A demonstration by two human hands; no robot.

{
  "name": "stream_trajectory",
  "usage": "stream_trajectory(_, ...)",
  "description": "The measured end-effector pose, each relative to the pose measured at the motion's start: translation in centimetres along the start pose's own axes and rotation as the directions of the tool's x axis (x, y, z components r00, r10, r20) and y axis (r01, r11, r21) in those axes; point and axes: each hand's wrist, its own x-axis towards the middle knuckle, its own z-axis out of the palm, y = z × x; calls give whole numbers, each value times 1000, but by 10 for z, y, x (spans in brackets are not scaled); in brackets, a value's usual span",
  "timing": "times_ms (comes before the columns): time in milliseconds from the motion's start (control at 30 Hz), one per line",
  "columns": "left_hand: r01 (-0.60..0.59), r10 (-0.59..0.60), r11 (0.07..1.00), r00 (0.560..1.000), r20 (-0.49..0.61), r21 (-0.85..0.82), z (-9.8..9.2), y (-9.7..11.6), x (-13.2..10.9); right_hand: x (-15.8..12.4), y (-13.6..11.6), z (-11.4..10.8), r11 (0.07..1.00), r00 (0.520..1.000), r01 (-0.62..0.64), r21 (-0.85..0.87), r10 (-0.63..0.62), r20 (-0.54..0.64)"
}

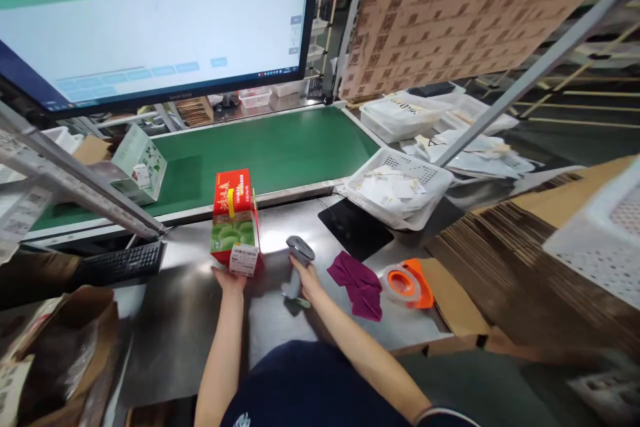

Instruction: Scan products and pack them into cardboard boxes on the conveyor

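The left hand (231,279) contacts the lower end of the red box (231,213), left of frame center; its fingers are mostly hidden, grip indeterminable. The right hand's (307,279) fingers wrap the scanner (301,250), below frame center.

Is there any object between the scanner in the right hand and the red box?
Nothing visible: only the metal tabletop shows between the scanner in the right hand and the red box at the left hand.
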Motion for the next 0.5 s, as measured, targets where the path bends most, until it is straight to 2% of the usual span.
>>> stream_trajectory(100, 183, -178, 977, 983, 54, -111, 3, -14, -2, -10, 20, -62, 994, 997, -7, -111, -1, -74)
stream_trajectory(167, 230, -223, 959, 973, 64, -168, 5, -20, 2, -16, 41, -98, 969, 994, -17, -246, -11, -111)
stream_trajectory(233, 262, -257, 938, 965, 54, -227, 5, -24, 8, -20, 64, -123, 897, 995, -42, -440, -4, -103)
stream_trajectory(300, 281, -280, 923, 959, 41, -265, 6, -28, 15, -19, 86, -137, 785, 998, -66, -616, 46, -48)
stream_trajectory(367, 276, -279, 923, 960, 28, -268, 9, -31, 23, -17, 100, -143, 698, 993, -75, -712, 118, 11)
stream_trajectory(500, 235, -236, 934, 971, 28, -271, 32, -30, 47, -15, 109, -148, 622, 977, -43, -782, 190, 98)
